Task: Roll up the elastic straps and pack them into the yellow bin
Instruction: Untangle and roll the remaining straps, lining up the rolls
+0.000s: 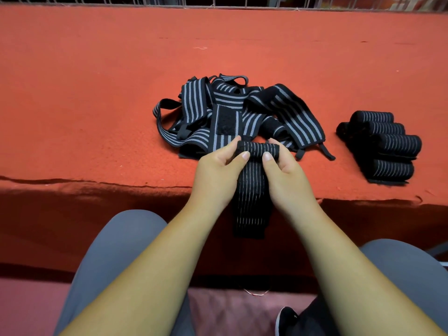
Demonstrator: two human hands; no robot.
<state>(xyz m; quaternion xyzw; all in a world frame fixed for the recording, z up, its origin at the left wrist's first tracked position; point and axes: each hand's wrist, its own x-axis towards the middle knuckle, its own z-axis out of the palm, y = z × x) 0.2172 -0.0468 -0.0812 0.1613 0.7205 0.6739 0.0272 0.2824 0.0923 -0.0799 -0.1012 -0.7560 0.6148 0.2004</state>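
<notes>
The red-covered tabletop [97, 93] stretches wide on the left, its cloth draped over the near edge, and a grey trouser leg [116, 251] shows below it. Toward the middle lies a loose pile of elastic straps [218, 110], black with grey stripes, tangled and overlapping, one with a dark fastening patch facing up. Just in front of the pile, near the tabletop's front edge, the left hand [219, 166] has its grip clamped on the left end of a partly rolled strap [258, 149]. Its thumb lies on the near side of the roll and its fingers curl over the far side. The roll lies crosswise between the two hands. The strap's unrolled tail [252, 202] runs flat from under the roll, over the tabletop's edge and down between the forearms. The right hand [282, 168] mirrors the left, its grip clamped on the right end of the roll, thumb in front and fingertips behind. Well to the right of the hands, apart from the pile, a stack of rolled straps [385, 144] rests on the tabletop, the rolls lying close together with their stripes showing.
</notes>
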